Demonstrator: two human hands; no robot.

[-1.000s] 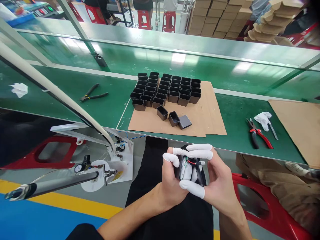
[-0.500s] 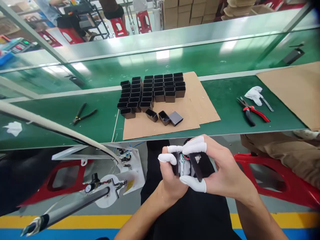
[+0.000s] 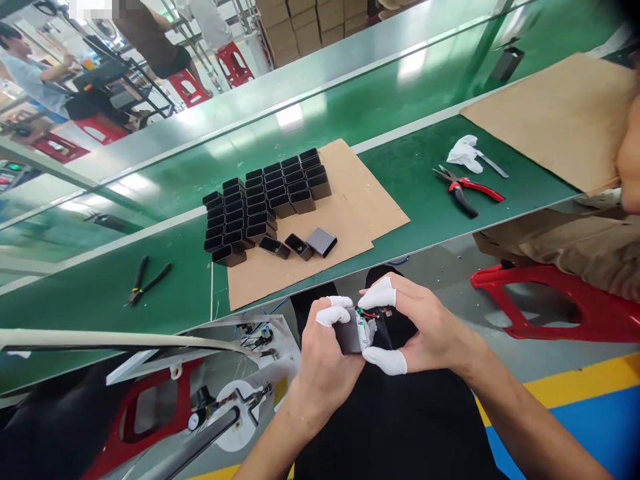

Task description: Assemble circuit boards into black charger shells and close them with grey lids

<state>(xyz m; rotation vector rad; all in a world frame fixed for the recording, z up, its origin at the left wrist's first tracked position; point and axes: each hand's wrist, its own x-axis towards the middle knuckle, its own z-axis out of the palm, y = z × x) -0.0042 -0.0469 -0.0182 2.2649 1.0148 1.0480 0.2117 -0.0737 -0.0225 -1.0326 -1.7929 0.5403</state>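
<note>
My left hand (image 3: 324,347) grips a dark rectangular case (image 3: 349,335) above my lap. Pinched in my right hand (image 3: 423,323) is a black end piece (image 3: 384,328) at the case's open side. Between the two parts shows a white-wrapped bundle (image 3: 367,331), with red and dark wires and a bit of green board at its top. The bundle sits partly inside the case; how deep it reaches is hidden. White finger cots cover several fingertips of both hands.
On the green bench (image 3: 175,300), a cardboard sheet (image 3: 350,213) carries rows of black cases (image 3: 260,200) and a few loose ones nearer me. Dark-handled pliers (image 3: 145,283) lie left; red-and-black pliers (image 3: 467,190) and a white cloth (image 3: 465,155) lie right. A hose (image 3: 175,339) crosses at left.
My view has turned and tilted. The case and the end piece are closer together, and the case now shows its flat grey side. Both hands keep their hold.
</note>
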